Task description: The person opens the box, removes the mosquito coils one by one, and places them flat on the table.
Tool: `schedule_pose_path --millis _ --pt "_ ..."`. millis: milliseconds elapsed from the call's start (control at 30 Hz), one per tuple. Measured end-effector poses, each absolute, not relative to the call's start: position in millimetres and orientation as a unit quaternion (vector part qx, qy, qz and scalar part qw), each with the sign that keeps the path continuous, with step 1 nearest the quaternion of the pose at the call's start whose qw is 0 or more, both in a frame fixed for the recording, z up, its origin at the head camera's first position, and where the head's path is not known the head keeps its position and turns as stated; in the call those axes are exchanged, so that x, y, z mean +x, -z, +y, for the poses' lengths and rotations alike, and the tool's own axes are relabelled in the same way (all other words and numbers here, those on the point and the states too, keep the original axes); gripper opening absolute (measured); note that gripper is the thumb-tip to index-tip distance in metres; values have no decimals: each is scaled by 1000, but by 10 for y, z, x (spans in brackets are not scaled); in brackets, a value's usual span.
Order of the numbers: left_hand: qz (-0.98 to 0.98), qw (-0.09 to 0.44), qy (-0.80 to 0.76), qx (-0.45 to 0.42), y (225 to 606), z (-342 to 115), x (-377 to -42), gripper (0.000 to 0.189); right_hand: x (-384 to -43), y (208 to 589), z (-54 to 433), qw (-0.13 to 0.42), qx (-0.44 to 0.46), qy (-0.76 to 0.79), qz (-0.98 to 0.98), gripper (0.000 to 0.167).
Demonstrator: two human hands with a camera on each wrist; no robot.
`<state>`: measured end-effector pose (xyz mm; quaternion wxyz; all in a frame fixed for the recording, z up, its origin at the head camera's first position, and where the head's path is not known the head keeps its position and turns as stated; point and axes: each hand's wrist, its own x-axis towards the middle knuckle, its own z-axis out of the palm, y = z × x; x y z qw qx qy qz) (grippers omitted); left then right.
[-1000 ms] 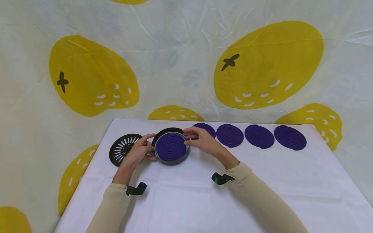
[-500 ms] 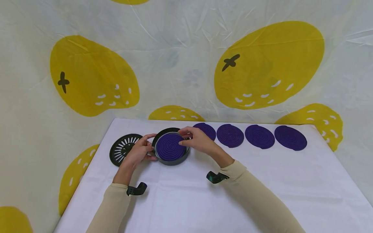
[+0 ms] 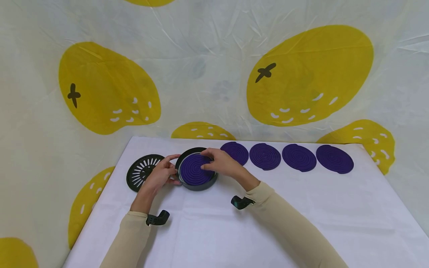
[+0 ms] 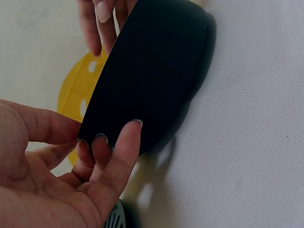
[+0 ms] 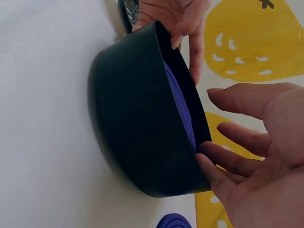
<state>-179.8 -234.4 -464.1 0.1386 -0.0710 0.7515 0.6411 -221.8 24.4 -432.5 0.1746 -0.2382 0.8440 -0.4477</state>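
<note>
In the head view a round dark mosquito coil holder (image 3: 200, 187) sits on the table with a purple mosquito coil (image 3: 191, 171) lying inside its rim. My left hand (image 3: 159, 178) holds the holder by its left side, and fingertips press along the outer wall in the left wrist view. Over the right part of the coil reaches my right hand (image 3: 223, 163), thumb and forefinger spread apart. The right wrist view has its lower fingers at the rim of the holder (image 5: 133, 109), while the thumb and forefinger are free of it.
A black slotted lid (image 3: 134, 176) lies left of the holder, partly behind my left hand. Several more purple coils, such as the nearest coil (image 3: 236, 150), form a row along the back of the white-covered table (image 3: 207, 230). A lemon-patterned curtain (image 3: 207, 67) hangs behind.
My right hand has moved left from the holder's right rim to over the coil. The left hand, holder and coil stay in place.
</note>
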Motion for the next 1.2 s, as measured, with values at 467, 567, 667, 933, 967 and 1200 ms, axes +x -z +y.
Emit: schedule_pose_path --millis 467,567,667,933,967,1200 --pt "747 135 -648 -58 4641 -2336 -1799 64 -2263 4344 192 172 -232 450 845 47" --pt "748 134 -647 -64 4647 -2331 -1803 64 -2269 4354 188 171 -228 453 845 45" --pt "751 135 -642 -70 4653 -2328 -1803 63 -2277 4367 193 172 -219 473 836 42" --pt "757 135 -635 -71 4641 -2314 -1789 62 -2318 4410 229 161 -214 526 807 36" --pt "758 134 -635 -71 4636 -2312 -1787 62 -2319 4409 235 159 -215 531 804 36" --pt "759 134 -633 -73 4636 -2304 -1784 62 -2312 4382 263 140 -226 537 800 35"
